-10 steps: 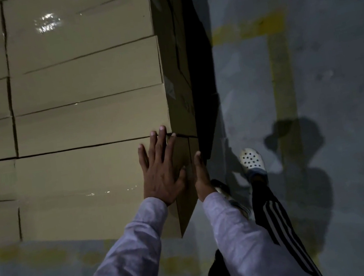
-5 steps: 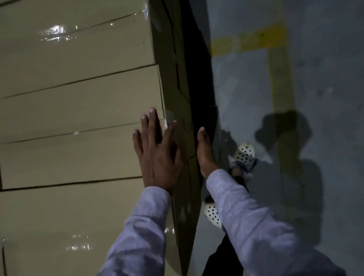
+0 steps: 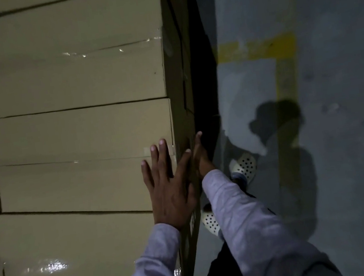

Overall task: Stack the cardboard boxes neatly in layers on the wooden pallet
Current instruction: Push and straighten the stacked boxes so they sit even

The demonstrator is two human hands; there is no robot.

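A tall stack of tan cardboard boxes point(image 3: 77, 133) fills the left of the view, laid in flat layers with taped seams. My left hand point(image 3: 168, 186) lies flat with straight, spread fingers on the front face of a box near the stack's right corner. My right hand point(image 3: 200, 156) presses flat, fingers straight, against the dark side face around that corner. The pallet under the stack is hidden.
Grey concrete floor point(image 3: 355, 160) stretches to the right, marked with a yellow painted corner line point(image 3: 282, 60). My own feet in white perforated clogs point(image 3: 243, 166) stand close to the stack's side. My shadow falls on the floor.
The view has moved closer and higher along the stack. Both hands have slid up the corner, staying flat on the front and side faces.
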